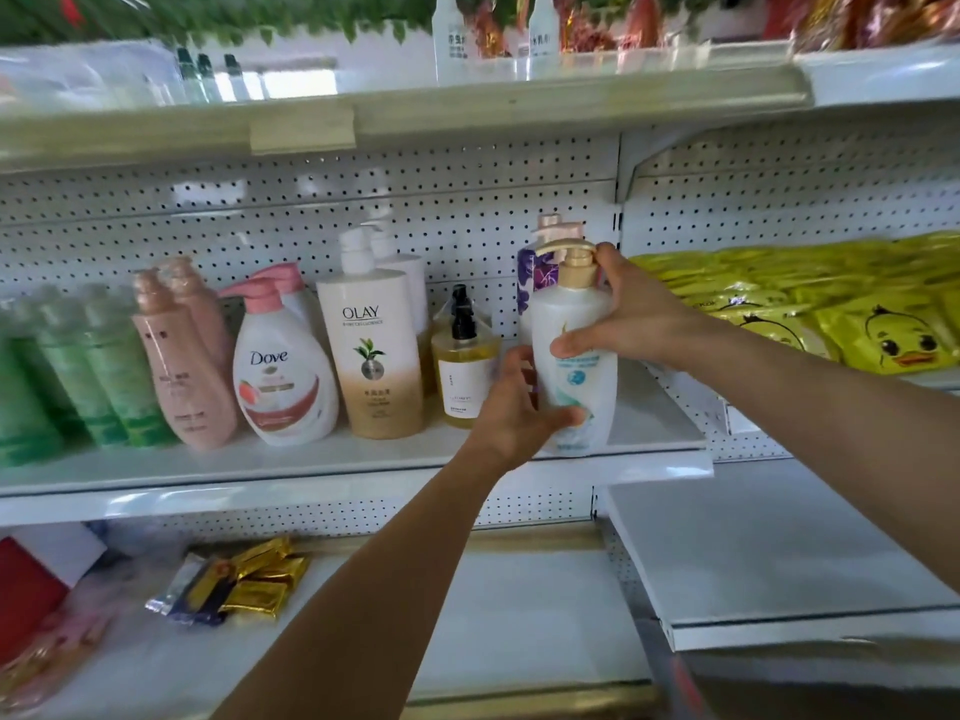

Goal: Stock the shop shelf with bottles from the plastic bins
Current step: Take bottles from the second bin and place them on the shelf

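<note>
- Hands of a person meet on a white pump bottle (574, 356) with a tan pump head, held upright at the right end of the middle shelf (311, 457), its base at the shelf's front edge.
- Left hand (519, 402) wraps the bottle's lower body from the left, thumb across the front label, fingers curled round it.
- Right hand (623, 314) grips the bottle's upper body from the right, thumb on the front, fingers clamped behind the neck just beside the pump.
- Directly behind the held bottle stands a purple floral bottle (535, 275) with a pale pink cap, mostly hidden.
- Left of it along the same shelf: an amber bottle (462, 371) with a black pump, a tall Olay bottle (376, 350) with a second white bottle behind it, a Dove bottle (280, 387) with a pink pump, two pink bottles (179, 366) and a row of green tubes (83, 376), blurred at the picture's edge.
- White pegboard (363, 200) backs the shelf.
- Yellow duck-print packs (852, 314) fill the neighbouring shelf to the right.
- Gold foil packets (260, 579) lie on the lower shelf, near a red item at the far left.
- On the top shelf stand two white bottles (452, 39); the rest there is too blurred to tell.
</note>
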`<act>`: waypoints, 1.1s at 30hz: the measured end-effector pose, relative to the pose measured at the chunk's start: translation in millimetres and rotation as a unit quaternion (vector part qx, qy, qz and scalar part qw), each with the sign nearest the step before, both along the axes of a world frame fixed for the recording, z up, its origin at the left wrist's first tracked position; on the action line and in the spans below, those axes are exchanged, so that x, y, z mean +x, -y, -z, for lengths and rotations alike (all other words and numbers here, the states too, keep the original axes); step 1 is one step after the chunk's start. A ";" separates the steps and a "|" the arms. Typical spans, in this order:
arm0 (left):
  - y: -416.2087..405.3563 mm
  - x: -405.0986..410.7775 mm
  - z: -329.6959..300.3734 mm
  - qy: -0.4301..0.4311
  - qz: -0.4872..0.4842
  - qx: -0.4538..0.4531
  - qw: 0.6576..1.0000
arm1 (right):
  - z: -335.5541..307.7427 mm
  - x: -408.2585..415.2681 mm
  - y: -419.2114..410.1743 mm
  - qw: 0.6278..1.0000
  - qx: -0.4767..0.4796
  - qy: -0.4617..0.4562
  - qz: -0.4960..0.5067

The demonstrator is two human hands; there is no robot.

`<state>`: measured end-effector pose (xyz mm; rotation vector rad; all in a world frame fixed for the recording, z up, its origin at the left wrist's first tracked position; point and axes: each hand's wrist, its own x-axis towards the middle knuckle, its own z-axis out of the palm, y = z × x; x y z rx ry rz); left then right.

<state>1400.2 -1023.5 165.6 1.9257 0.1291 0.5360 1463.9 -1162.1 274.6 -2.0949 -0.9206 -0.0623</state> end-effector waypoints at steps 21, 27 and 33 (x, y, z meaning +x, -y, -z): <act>-6.1 49.2 6.2 -0.017 -0.030 0.030 0.999 | 3.8 61.3 -21.9 0.998 -0.060 0.008 0.027; -3.0 49.3 4.6 -0.025 -0.049 0.039 0.998 | 2.0 60.5 -23.7 0.998 -0.062 0.000 0.027; 3.1 41.5 1.6 -0.026 -0.074 0.036 0.996 | 7.2 50.6 -21.5 0.997 -0.061 0.006 0.047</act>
